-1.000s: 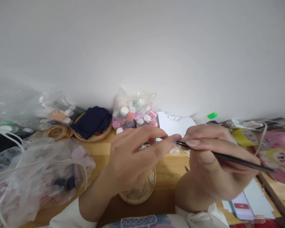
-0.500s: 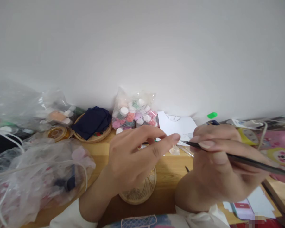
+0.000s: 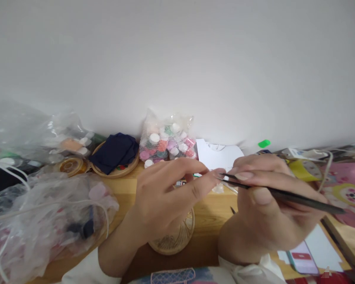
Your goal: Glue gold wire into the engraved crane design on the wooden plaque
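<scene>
My right hand is closed round a pair of black tweezers. Their two tips stand slightly apart, right at the fingertips of my left hand. On that hand the thumb and index finger are pressed together in a pinch; anything between them is too small to make out. Below my left hand sits a round wooden embroidery hoop with dark line patterns, partly covered by the hand. Behind both hands lies a white paper sheet.
Clear bags of small white-capped bottles stand against the wall. At the left are a crumpled plastic bag, a spool of golden thread and dark blue cloth on another hoop. A phone and a pink pouch lie at the right.
My right hand has moved left with the tweezers, so their tips now reach my left fingertips. The tweezers' tips show as two separate points. My left hand has barely shifted.
</scene>
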Motion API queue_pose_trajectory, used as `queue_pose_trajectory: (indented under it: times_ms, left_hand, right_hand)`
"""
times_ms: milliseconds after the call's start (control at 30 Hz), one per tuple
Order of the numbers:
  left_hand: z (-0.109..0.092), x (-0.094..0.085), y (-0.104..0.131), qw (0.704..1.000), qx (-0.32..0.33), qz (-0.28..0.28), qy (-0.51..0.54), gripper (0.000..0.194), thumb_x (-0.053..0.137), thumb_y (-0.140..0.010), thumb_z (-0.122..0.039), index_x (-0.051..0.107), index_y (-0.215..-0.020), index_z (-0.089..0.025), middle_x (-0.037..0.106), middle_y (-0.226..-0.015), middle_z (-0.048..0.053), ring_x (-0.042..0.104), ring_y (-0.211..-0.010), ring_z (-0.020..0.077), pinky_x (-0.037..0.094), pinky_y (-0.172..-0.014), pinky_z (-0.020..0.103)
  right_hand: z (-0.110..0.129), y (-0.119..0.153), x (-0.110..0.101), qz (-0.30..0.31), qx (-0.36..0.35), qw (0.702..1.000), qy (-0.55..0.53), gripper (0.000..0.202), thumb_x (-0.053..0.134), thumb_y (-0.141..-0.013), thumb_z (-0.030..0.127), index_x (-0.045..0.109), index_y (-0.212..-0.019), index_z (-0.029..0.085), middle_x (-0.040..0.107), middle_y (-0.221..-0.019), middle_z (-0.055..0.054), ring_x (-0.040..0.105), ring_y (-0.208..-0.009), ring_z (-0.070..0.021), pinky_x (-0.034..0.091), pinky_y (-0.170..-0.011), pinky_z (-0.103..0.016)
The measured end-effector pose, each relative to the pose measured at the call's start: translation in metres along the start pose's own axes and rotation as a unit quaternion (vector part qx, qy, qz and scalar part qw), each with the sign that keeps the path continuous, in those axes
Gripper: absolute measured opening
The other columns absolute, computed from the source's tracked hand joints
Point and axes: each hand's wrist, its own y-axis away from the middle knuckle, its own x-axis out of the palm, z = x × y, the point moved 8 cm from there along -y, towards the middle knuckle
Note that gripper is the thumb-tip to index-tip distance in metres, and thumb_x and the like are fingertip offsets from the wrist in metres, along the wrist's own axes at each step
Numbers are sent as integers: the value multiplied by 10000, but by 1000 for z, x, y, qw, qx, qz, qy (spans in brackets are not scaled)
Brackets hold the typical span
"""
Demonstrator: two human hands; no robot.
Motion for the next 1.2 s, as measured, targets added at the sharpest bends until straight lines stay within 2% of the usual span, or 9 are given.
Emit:
queue_pose_trajectory:
  times_ms: [100, 267, 433, 567, 667, 833, 1033, 1200]
  left_hand:
    - [0, 0, 0, 1000, -2, 0, -18, 156, 524, -957, -137, 650, -1009, -213, 695, -887, -39, 619, -747, 65, 464, -643, 196]
    - [-1, 2, -3, 1000, -14, 1, -25, 151, 510, -972, -170, 647, -949, -229, 703, -833, -51, 634, -724, 65, 464, -616, 193]
    - [2, 1, -7, 999, -40, 2, -31, 147, 556, -956, -215, 646, -843, -190, 671, -703, -55, 611, -611, 48, 470, -583, 179]
    - [-2, 3, -8, 999, -10, 18, -34, 143, 528, -967, -192, 645, -887, -210, 701, -773, -55, 619, -623, 53, 471, -571, 191]
    - [-1, 4, -7, 999, -11, 16, -45, 152, 513, -975, -190, 642, -901, -224, 710, -806, -50, 631, -657, 61, 474, -582, 200]
    - [-2, 5, -4, 1000, 0, 16, -27, 140, 517, -971, -174, 650, -949, -210, 707, -833, -40, 630, -699, 59, 478, -614, 190]
    - [0, 2, -1, 1000, -16, 22, 6, 225, 580, -915, -85, 661, -1084, -209, 696, -928, -41, 633, -793, 60, 477, -657, 196]
    - [1, 2, 0, 1000, -19, 13, 6, 235, 569, -915, -74, 667, -1079, -211, 688, -923, -43, 615, -774, 63, 463, -647, 204]
  right_hand:
    - [-5, 0, 2, 1, 16, 1000, 4, 147, 667, -861, 192, 771, -939, 262, 746, -832, -8, 680, -746, -173, 566, -620, -320]
    - [-7, 2, 0, -41, -76, 996, -27, 130, 674, -860, 205, 776, -933, 243, 741, -776, 1, 658, -690, -152, 541, -578, -296]
    - [-11, 2, 1, -21, -33, 999, -9, 153, 665, -869, 214, 772, -957, 279, 738, -777, 2, 666, -695, -170, 544, -577, -324]
    - [-7, 1, 0, -21, -33, 999, -16, 151, 667, -864, 197, 776, -937, 272, 735, -771, -6, 665, -688, -175, 548, -582, -338]
    - [-11, 1, 1, -20, -29, 999, -15, 138, 670, -863, 205, 776, -919, 274, 732, -754, -5, 660, -679, -177, 546, -581, -344]
    - [-12, -1, 0, -25, -65, 996, -53, 129, 658, -871, 210, 780, -898, 243, 719, -715, -11, 638, -639, -162, 528, -546, -326]
    - [-13, -2, 2, 24, 30, 995, -88, 134, 648, -876, 224, 779, -894, 246, 710, -747, -24, 627, -669, -162, 516, -551, -323]
    - [-10, 0, 2, 18, 31, 992, -118, 119, 659, -870, 210, 777, -881, 214, 695, -733, -25, 608, -655, -145, 501, -556, -312]
